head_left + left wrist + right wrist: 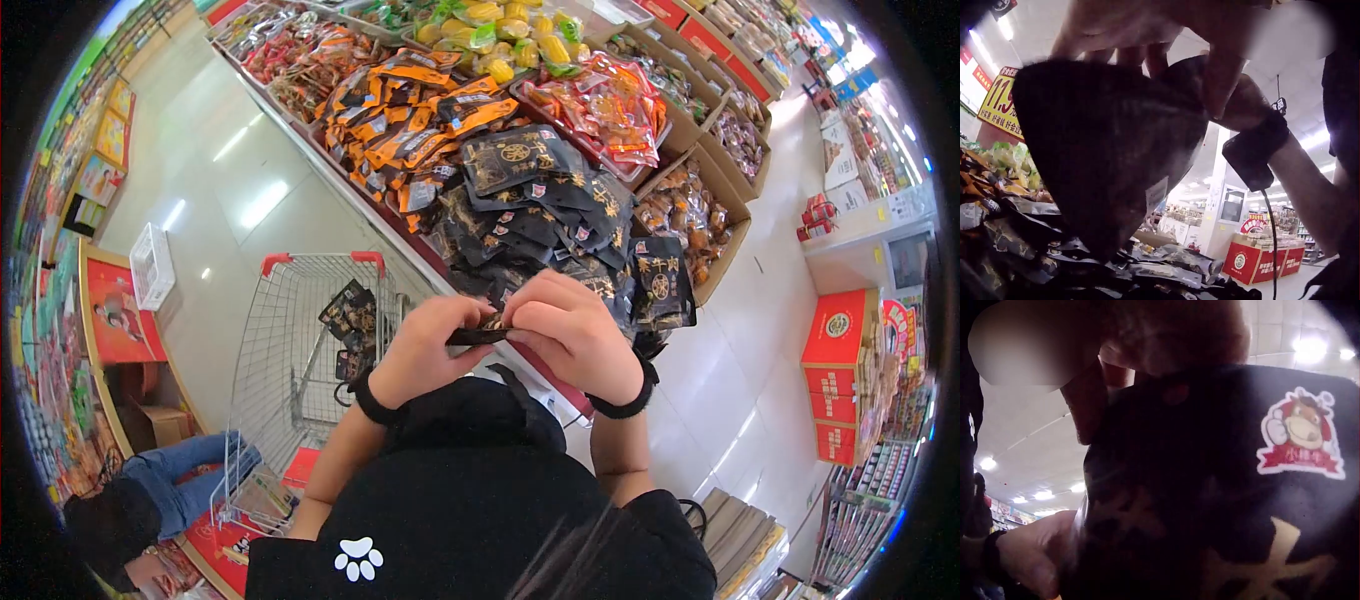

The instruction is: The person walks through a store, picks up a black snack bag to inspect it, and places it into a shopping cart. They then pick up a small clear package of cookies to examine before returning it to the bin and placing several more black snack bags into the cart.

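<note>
Both hands hold one black snack packet (478, 337) in front of the chest. My left hand (425, 345) pinches its left end between thumb and fingers, and my right hand (572, 330) grips the other end. Seen from the head, the packet is nearly edge-on. In the right wrist view the packet (1166, 481) shows a cartoon cow sticker and gold lettering. The left wrist view has the plain dark side of the packet (1104, 144) with a small white label. Just beyond the hands lies a heap of similar black packets (540, 215).
A wire shopping cart (265, 340) with several black packets (350, 315) stands at the left. Orange packets (390, 120) and open cartons (735, 215) share the display. A white basket (152, 268) is on the floor. Someone in jeans (190, 480) is at lower left.
</note>
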The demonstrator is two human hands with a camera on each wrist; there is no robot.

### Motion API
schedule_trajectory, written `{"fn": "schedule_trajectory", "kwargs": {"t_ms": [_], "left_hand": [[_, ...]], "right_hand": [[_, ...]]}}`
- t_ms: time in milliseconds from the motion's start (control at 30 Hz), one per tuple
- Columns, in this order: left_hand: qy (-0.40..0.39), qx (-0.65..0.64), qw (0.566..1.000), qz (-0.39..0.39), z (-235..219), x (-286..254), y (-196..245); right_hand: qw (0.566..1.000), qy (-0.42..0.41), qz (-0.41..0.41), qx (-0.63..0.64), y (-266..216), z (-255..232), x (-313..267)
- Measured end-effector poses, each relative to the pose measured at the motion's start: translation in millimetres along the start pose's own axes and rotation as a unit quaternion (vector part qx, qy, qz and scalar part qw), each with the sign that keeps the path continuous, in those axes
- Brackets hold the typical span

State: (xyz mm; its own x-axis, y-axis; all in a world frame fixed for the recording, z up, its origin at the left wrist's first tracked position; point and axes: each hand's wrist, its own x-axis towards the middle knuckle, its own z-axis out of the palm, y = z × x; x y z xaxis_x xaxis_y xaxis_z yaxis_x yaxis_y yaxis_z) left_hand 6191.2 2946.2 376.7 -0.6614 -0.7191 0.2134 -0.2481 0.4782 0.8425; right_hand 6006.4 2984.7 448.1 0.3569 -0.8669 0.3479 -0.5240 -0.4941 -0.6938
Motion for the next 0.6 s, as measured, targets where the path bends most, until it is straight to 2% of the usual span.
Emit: {"fn": "schedule_trajectory", "kwargs": {"t_ms": [67, 100, 133, 167, 200, 233, 267, 300, 333, 400, 433, 467, 533, 600], "left_hand": [[0.023, -0.041, 0.999, -0.006, 1.6, -2.3, 1.6], [0.041, -0.042, 0.998, -0.034, 2.9, -4.3, -3.1], [0.059, -0.044, 0.995, -0.062, 4.1, -6.0, -6.7], [0.109, -0.108, 0.984, -0.095, 6.7, -6.5, -6.8], [0.115, -0.107, 0.983, -0.096, 6.2, -7.6, -7.7], [0.17, -0.084, 0.976, -0.107, 5.6, -8.7, -8.5], [0.224, -0.062, 0.965, -0.118, 5.1, -10.2, -8.8], [0.237, -0.023, 0.964, -0.117, 3.7, -10.9, -8.3], [0.241, -0.022, 0.963, -0.12, 4.7, -11.1, -5.4], [0.256, 0.089, 0.959, -0.081, 8.8, -10.7, 0.9], [0.222, 0.127, 0.964, -0.079, 12.6, -15.1, -2.7], [0.225, 0.127, 0.963, -0.08, 13.2, -17.4, 0.8], [0.17, 0.046, 0.984, -0.035, 11.0, -19.3, 15.2], [0.153, 0.017, 0.988, -0.019, 6.7, -25.8, 20.0]], "right_hand": [[0.996, 0.025, -0.038, -0.074, -0.8, 4.4, 9.8], [0.989, 0.038, -0.027, -0.142, -0.9, 4.9, 13.1], [0.989, 0.035, -0.03, -0.14, -1.7, 8.4, 15.3], [0.985, 0.128, 0.017, -0.117, -2.3, 14.1, 17.2], [0.969, 0.219, 0.064, -0.092, -1.5, 19.2, 17.8], [0.967, 0.216, 0.121, -0.054, 3.4, 27.0, 11.8], [0.969, 0.211, 0.118, -0.053, 6.8, 37.3, 7.0], [0.966, 0.174, 0.173, 0.083, 9.0, 50.6, 3.6], [0.941, 0.132, 0.225, 0.217, 12.2, 65.4, 0.2], [0.953, 0.073, 0.155, 0.25, 24.5, 100.1, -7.6], [0.945, 0.117, 0.125, 0.278, 26.6, 112.2, -6.0], [0.946, 0.115, 0.123, 0.278, 32.0, 115.2, -8.4], [0.826, 0.168, 0.224, 0.489, 42.0, 117.2, -15.8], [0.716, 0.199, 0.329, 0.582, 39.7, 105.4, -16.7]]}}
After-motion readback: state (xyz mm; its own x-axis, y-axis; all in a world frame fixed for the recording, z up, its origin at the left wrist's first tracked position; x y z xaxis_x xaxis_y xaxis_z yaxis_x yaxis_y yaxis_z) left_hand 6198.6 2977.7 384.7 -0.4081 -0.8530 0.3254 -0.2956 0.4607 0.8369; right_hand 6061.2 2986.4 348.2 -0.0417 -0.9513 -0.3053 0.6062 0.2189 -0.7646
